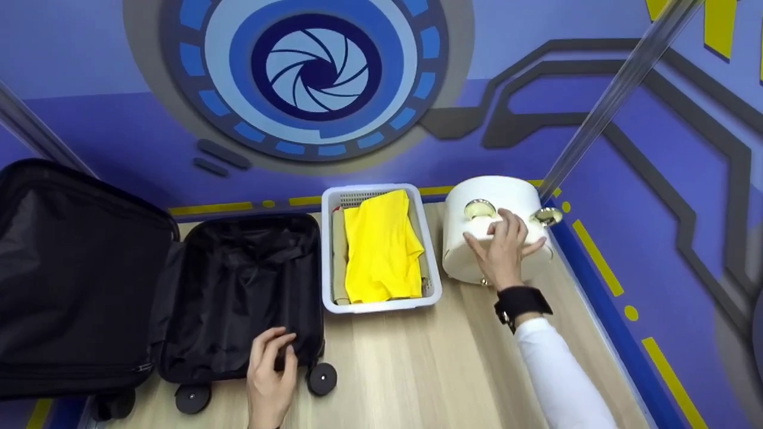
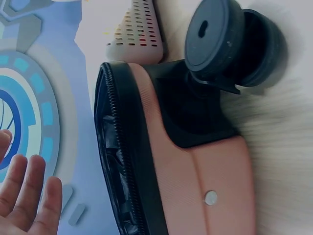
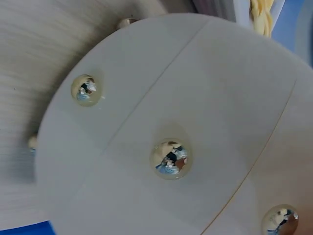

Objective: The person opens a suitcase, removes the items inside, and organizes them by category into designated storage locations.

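A white, drum-shaped case (image 1: 498, 192) with shiny gold rings on top stands at the right. My right hand (image 1: 505, 253) is over its near side, fingers spread and apparently touching it. The right wrist view shows the case's round white face (image 3: 132, 161), with several shiny gold knobs and thin seams; the fingers are hidden there. My left hand (image 1: 271, 369) hovers near the front edge of an open suitcase (image 1: 238, 298), fingers loosely bent, holding nothing. In the left wrist view its salmon-coloured shell (image 2: 195, 171) and a black wheel (image 2: 215, 39) show.
Between suitcase and case stands a white plastic basket (image 1: 381, 308) holding a folded yellow cloth (image 1: 381, 250) and some beige cloth beneath. The suitcase lid (image 1: 77, 286) leans open at the left. A blue-purple printed wall (image 1: 107, 137) bounds the back, and another the right.
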Demonstrator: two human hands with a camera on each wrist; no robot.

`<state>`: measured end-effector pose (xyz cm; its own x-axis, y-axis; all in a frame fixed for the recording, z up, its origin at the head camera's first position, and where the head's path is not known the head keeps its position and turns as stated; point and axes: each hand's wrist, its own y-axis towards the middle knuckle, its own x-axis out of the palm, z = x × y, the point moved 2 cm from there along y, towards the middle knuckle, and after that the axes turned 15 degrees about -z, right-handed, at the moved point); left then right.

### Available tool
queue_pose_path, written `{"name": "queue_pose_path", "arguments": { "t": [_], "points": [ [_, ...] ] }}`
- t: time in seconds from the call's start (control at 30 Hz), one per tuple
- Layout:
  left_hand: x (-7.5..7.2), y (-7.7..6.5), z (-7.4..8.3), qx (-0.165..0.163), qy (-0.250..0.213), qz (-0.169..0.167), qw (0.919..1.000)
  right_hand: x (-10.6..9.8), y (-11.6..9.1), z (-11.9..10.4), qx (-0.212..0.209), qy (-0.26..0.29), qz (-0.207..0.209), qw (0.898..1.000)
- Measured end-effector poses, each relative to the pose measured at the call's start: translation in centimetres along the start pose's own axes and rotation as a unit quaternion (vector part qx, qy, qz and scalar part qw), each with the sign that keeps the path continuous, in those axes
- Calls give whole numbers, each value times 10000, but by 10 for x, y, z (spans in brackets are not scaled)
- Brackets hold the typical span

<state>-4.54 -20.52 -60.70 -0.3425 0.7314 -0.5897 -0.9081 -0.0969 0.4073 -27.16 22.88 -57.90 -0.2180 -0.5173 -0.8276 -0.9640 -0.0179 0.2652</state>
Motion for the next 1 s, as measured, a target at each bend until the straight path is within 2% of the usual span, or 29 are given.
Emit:
{"name": "queue_pose_path", "arguments": {
  "t": [0.17,0.4,0.53,0.73,0.87,1.0],
  "points": [
    [2,-2,0,-89,-75,-30,9999,2,31,10,-116,139,-94,9998],
    [2,-3,0,43,-66,138,9999,1,62,20,87,91,-210,9997],
    [0,-2,0,188,-19,294,9994,-3,74,25,127,4,-427,9990],
    [0,0,2,309,428,255,9983,-12,84,27,186,-68,-869,9960],
    [1,2,2,321,795,61,9963,-16,86,30,222,-12,-1088,9938],
    [-2,5,-1,336,952,-164,9948,-21,84,27,90,94,-1231,9923]
  ]
}}
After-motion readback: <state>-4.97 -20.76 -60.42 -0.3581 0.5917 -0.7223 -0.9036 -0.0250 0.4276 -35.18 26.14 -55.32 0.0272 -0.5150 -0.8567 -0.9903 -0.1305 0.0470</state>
